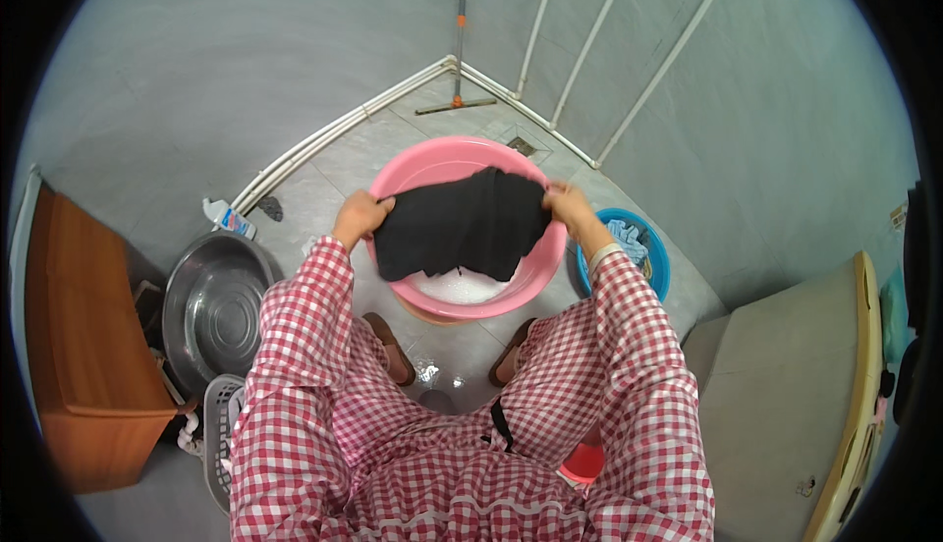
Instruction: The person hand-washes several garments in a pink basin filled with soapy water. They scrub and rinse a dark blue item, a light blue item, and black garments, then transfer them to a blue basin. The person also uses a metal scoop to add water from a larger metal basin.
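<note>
A black cloth garment [464, 225] is stretched out sideways above a pink plastic basin [460, 150]. My left hand [361, 216] grips its left edge. On the opposite side my right hand [569, 207], slightly blurred, holds the right edge. White suds [458, 288] show in the basin below the cloth's lower edge. The cloth hides most of the basin's inside. Which kind of garment it is, I cannot tell.
A blue basin [663, 269] with clothes stands right of the pink one. To the left are a metal basin [225, 314], a white bottle [230, 219] and a grey basket [215, 439]. A floor squeegee [457, 102] leans in the corner near a drain [521, 146].
</note>
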`<state>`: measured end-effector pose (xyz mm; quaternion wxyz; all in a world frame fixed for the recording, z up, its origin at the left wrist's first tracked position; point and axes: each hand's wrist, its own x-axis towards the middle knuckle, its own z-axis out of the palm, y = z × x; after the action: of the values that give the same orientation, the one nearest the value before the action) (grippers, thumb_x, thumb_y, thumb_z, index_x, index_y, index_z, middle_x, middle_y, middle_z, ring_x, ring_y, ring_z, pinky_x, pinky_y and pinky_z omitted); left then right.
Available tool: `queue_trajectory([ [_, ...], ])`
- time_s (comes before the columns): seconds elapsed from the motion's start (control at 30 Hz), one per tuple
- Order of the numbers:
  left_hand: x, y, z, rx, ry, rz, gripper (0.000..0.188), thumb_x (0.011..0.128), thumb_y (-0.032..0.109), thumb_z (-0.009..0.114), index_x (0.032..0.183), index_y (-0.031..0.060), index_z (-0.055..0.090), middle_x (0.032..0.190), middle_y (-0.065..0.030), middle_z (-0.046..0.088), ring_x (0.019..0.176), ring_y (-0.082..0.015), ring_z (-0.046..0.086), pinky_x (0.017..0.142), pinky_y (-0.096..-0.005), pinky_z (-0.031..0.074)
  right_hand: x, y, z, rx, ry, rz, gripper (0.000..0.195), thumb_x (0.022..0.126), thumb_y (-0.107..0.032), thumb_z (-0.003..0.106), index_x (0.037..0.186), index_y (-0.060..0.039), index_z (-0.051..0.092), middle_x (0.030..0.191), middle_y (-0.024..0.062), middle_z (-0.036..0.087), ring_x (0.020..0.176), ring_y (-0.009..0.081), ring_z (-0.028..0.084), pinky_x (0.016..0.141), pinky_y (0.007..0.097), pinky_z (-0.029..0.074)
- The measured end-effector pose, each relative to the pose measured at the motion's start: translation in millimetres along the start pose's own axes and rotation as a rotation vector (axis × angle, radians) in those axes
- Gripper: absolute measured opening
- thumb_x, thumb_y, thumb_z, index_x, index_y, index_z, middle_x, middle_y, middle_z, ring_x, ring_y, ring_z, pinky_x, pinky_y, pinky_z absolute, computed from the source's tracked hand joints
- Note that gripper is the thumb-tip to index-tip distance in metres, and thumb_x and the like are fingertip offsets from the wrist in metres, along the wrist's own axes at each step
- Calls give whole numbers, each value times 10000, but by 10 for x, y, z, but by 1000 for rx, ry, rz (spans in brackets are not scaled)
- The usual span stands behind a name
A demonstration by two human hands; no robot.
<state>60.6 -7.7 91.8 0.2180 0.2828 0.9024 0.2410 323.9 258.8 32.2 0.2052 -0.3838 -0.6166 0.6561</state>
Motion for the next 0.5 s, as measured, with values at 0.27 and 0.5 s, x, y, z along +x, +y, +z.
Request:
queue_trajectory([
  [0.27, -863, 152, -272, 337, 76, 409, 888, 681, 443, 777, 1435, 225, 361, 1499, -181, 237, 1371, -394, 232, 1043, -580, 299, -1244, -1026, -516, -238, -10, -139, 429, 887, -175, 604, 1276, -3, 546, 1150, 87, 629, 994, 174, 603, 747, 300, 511],
  [0.5, -945, 21, 390, 424, -247, 376, 1259, 488, 547, 863, 1497, 391, 127, 1580, -127, -66, 1431, -423, -69, 977, -772, 128, -2938, -777, -774, -222, 293, -147, 392, 933, -207, 579, 1267, -4, 554, 1203, 85, 612, 1024, 178, 609, 816, 296, 503],
])
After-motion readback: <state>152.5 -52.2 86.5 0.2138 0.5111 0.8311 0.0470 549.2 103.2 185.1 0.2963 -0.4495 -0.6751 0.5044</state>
